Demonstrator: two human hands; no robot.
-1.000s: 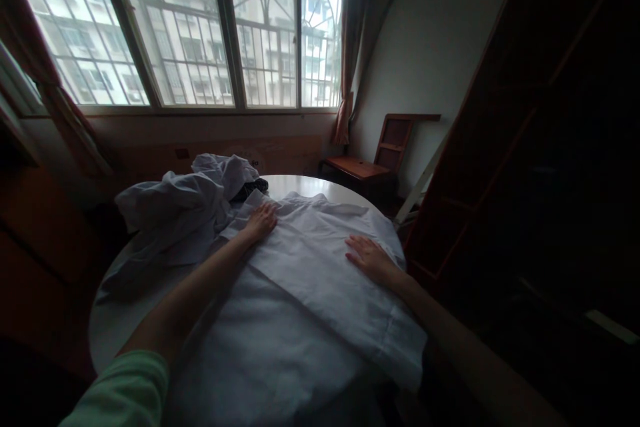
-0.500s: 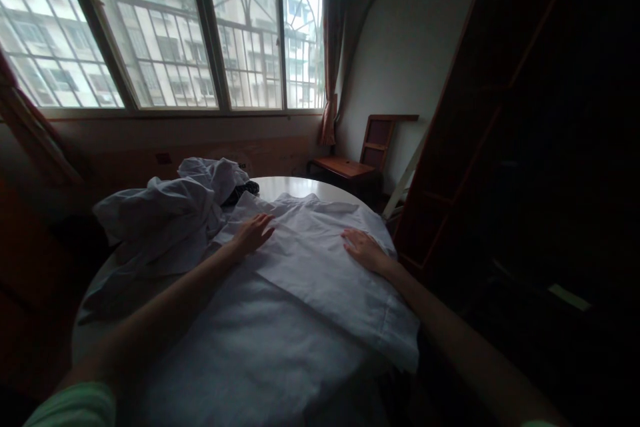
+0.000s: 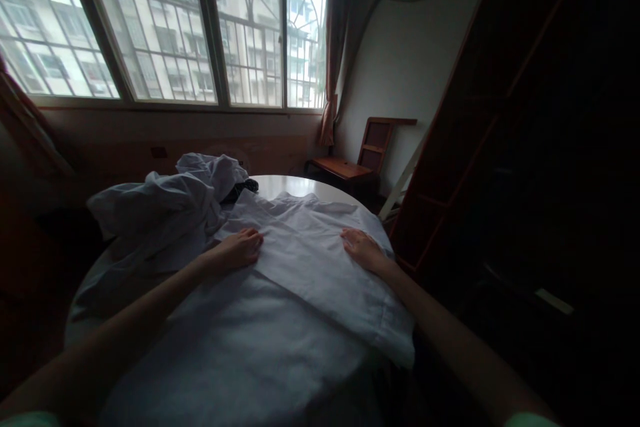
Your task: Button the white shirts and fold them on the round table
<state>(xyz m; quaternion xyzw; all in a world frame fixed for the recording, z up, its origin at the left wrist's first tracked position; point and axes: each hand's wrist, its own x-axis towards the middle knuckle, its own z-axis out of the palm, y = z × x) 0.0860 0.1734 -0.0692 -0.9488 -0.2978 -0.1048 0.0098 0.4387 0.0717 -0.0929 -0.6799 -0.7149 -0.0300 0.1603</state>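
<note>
A white shirt (image 3: 300,247) lies spread on a round white table (image 3: 285,183), one part folded over the rest with a diagonal edge. My left hand (image 3: 243,248) is at the left side of the folded part, its fingers curled on the cloth; the fingertips are partly hidden. On the right side of the shirt rests my right hand (image 3: 364,250), palm down, with its fingers stretched out flat. The near end of the shirt hangs toward me in shadow.
A crumpled heap of white cloth (image 3: 165,200) sits at the table's left, beside a small dark bundle (image 3: 243,190). Behind the table stands a wooden chair (image 3: 345,167) near the wall. A tall dark wooden panel (image 3: 440,193) rises at the right. Barred windows (image 3: 250,33) line the back.
My left hand has drawn back toward me and slightly left, and its fingers have gone from stretched out to curled. My right hand stays nearly in place. The view has shifted slightly.
</note>
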